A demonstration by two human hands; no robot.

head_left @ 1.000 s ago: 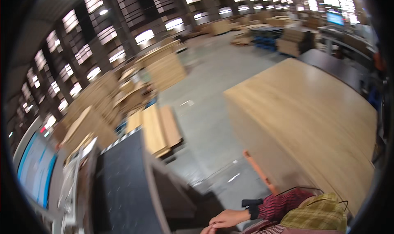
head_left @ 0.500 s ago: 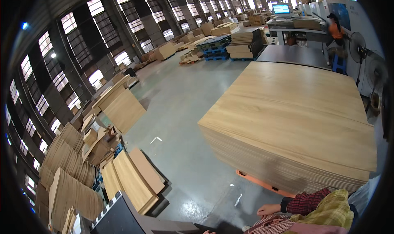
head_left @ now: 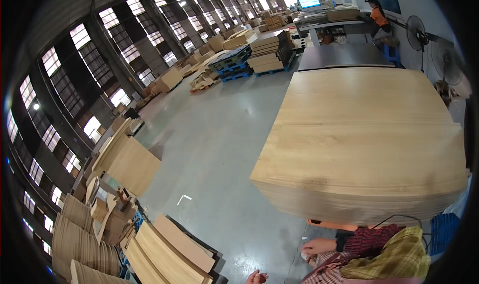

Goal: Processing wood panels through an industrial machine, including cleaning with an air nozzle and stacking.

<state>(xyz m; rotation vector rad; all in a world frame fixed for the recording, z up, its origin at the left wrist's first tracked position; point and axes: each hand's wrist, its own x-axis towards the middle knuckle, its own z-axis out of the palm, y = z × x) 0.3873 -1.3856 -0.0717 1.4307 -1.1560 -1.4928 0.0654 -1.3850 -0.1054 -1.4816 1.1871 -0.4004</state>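
My right hand [head_left: 320,245] hangs in front of my body, below the near edge of a tall stack of wood-grain boards [head_left: 364,149] and apart from it. It shows a dark band at the wrist and a red-and-black checked sleeve. Its fingers look loose, with nothing visible in them, though their tips are partly hidden. At the bottom edge, my left hand [head_left: 257,277] is only partly in view, fingers loosely bent and apart, with nothing seen in it. Closest to it is a low stack of long wooden panels [head_left: 172,249] on the floor.
Under the tall stack, an orange pallet part [head_left: 332,224] shows. A dark board [head_left: 344,55] lies beyond it. Curved panels [head_left: 82,239] and leaning boards [head_left: 132,164] line the left. At the far right are a person in orange [head_left: 379,17], fans [head_left: 415,33] and a monitor [head_left: 309,2].
The view has turned, so the tall stack now sits more squarely ahead. My left hand has come into clearer view at the bottom edge. The dark panel at lower left has left the view.
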